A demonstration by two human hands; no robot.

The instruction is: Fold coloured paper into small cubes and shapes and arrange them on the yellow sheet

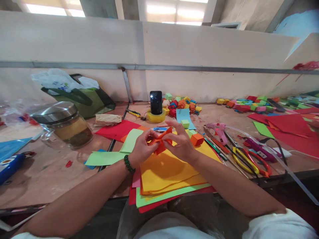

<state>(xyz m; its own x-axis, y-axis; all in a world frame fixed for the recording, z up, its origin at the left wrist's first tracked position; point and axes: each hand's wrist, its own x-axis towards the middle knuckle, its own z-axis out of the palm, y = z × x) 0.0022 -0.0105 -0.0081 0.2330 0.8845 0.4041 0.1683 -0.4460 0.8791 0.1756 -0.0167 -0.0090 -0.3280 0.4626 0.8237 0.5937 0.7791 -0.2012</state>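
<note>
Both hands meet over a stack of coloured sheets with yellow paper (171, 176) on top. A folded orange-red paper piece (161, 146) is pinched between them. My left hand (144, 147), with a dark green bead bracelet (128, 164) at its wrist, grips the piece's left side. My right hand (181, 144) holds its right side between thumb and fingers. Just right of that hand sits an orange paper cube (197, 139). Light green cubes (185, 124) lie behind it. A light green strip (106, 158) rests left of my left hand.
A phone (156, 103) stands on a yellow tape roll (156, 116) at the back. Left are a glass jar (67, 126) and a green bag (84, 99). Right are scissors (243, 156), a pink glue gun (219, 131) and red sheets (291, 126). Small coloured cubes (183, 104) are piled behind.
</note>
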